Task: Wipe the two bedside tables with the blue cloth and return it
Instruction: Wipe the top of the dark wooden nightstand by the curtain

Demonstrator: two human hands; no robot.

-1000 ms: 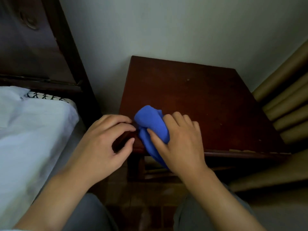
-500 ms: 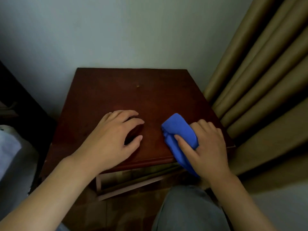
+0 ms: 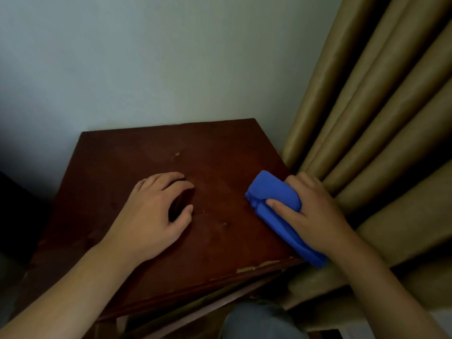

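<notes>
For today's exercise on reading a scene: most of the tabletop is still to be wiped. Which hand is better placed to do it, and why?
The right hand. It already grips the blue cloth against the bedside table near its right edge, so it likely only needs to sweep leftward. The left hand rests on the wood, holding nothing.

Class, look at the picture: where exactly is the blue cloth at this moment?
In the head view, the bunched blue cloth lies at the right edge of the dark red-brown wooden bedside table, gripped by the right hand, beside the tan pleated curtain.
</notes>
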